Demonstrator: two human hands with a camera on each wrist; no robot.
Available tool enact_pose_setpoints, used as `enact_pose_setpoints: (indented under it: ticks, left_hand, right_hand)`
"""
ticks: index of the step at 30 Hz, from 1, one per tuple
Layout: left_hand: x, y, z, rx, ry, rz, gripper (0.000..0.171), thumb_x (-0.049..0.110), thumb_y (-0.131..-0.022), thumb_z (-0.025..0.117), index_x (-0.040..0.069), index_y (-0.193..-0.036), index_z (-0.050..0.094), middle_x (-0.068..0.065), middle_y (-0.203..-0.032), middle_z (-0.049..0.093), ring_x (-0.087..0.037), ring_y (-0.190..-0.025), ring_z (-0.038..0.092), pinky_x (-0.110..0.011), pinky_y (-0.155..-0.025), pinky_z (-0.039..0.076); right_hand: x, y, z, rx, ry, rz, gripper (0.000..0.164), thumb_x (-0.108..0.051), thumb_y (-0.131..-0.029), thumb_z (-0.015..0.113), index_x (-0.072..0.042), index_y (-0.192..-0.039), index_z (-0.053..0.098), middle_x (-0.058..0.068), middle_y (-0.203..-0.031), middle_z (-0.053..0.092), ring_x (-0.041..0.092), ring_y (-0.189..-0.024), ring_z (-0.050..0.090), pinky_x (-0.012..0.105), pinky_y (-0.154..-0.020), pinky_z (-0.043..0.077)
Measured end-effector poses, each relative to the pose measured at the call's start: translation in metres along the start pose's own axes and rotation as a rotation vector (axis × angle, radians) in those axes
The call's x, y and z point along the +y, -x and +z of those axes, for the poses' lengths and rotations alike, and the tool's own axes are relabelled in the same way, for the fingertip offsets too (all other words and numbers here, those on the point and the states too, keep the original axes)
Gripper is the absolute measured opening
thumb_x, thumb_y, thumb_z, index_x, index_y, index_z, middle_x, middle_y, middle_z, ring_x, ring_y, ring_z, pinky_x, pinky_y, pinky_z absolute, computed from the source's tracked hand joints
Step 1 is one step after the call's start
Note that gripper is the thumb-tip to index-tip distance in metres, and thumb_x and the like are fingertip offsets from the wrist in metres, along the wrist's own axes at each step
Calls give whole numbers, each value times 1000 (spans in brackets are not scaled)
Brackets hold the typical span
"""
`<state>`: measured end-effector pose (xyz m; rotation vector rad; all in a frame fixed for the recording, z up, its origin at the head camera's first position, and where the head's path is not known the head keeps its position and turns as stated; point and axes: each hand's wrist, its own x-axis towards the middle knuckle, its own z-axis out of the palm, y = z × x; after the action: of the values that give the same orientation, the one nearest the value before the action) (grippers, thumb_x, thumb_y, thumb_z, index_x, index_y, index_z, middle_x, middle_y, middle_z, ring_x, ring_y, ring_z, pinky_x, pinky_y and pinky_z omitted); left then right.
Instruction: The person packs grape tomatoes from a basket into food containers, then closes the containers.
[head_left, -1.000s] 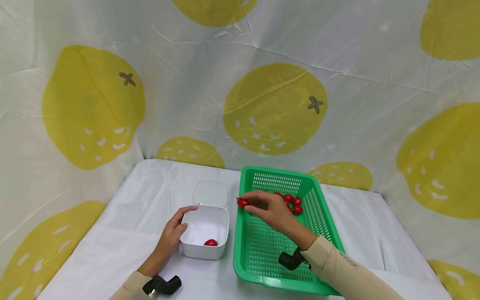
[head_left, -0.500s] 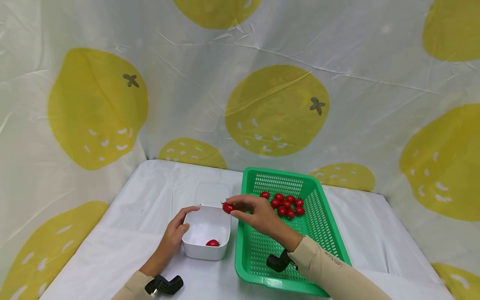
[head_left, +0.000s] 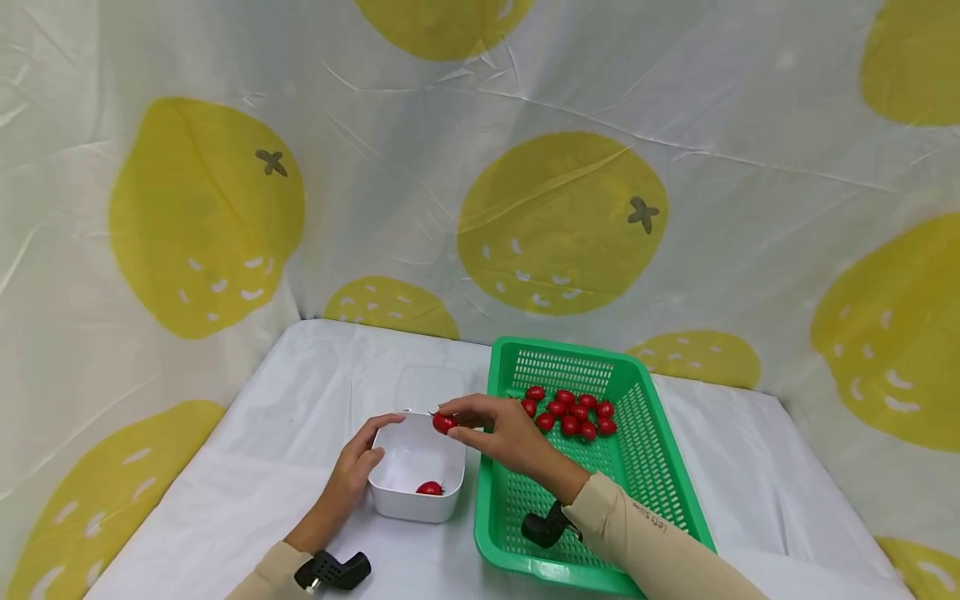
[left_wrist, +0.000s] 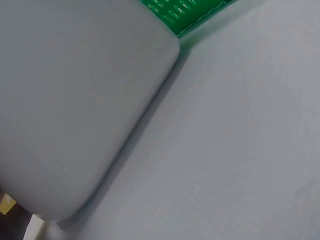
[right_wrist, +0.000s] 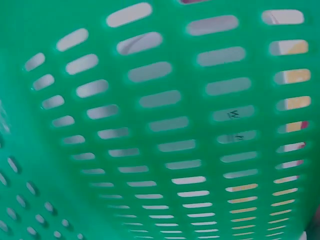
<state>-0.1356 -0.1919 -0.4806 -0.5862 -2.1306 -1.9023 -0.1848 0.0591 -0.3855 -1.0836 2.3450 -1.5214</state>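
Note:
My right hand (head_left: 498, 429) pinches a red cherry tomato (head_left: 444, 423) with a green stem between thumb and fingertips, over the back right part of a square white container (head_left: 416, 506). At that container's left side, my left hand (head_left: 356, 467) holds it by the rim, the index finger reaching along the back corner. Inside, near the front wall, lies another cherry tomato (head_left: 430, 488). To the right, several more cherry tomatoes (head_left: 569, 425) sit towards the back of a green slotted basket (head_left: 525, 564). The left wrist view shows the container's wall (left_wrist: 75, 100); the right wrist view shows the basket's wall (right_wrist: 190, 110).
Behind the container lies a translucent flat lid (head_left: 429, 385) on the white-covered table (head_left: 262, 450). A lemon-print cloth (head_left: 390, 192) rises behind and beside the table. The basket stands close to the container's right side, with a narrow gap between.
My right hand has carried the pinched tomato leftward from above the basket's left rim to over the container. The left hand keeps its hold. The view has shifted slightly.

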Motion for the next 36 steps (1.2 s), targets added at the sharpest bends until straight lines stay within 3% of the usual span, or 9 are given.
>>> enact_pose_setpoints:
  ticks: [8, 15, 25, 31, 36]
  left_hand:
    - [0, 2, 0, 6, -28, -18, 53, -9, -89, 32, 9, -134, 51, -11, -137, 51, -7, -134, 36, -11, -109, 18]
    - [0, 0, -1, -8, -4, 10, 54, -10, -87, 30, 6, -134, 50, -18, -137, 50, -9, -135, 36, -12, -110, 17]
    - [-1, -1, -1, -8, -2, -10, 54, -10, -87, 30, 7, -135, 50, -15, -138, 50, -10, -135, 36, -12, -109, 19]
    - [-1, 0, -1, -2, -24, -48, 54, -7, -88, 31, 11, -135, 50, -8, -138, 50, -10, -136, 35, -11, -109, 17]
    - [-2, 0, -1, -16, -22, -30, 53, -7, -88, 31, 9, -135, 50, -12, -139, 49, -10, -136, 35, -11, -109, 15]
  right_hand:
    - [8, 1, 4, -7, 41, -31, 27, -20, -90, 70, -19, -117, 69, -11, -110, 68, 11, -101, 61, 38, -89, 53]
    - [7, 1, 4, -11, 93, -51, 27, -17, -90, 70, -17, -117, 69, -11, -111, 68, 16, -102, 61, 34, -87, 54]
    - [9, 1, 1, -23, 91, -69, 26, -18, -90, 69, -15, -116, 69, -11, -114, 66, 24, -105, 62, 33, -91, 51]
    - [2, 2, 3, -13, 113, -46, 27, -13, -90, 69, -9, -116, 69, -2, -115, 67, 14, -103, 61, 37, -91, 52]
    - [-17, 5, 2, -9, 93, -14, 26, -4, -89, 67, -1, -115, 68, 8, -115, 68, 22, -102, 62, 36, -91, 52]
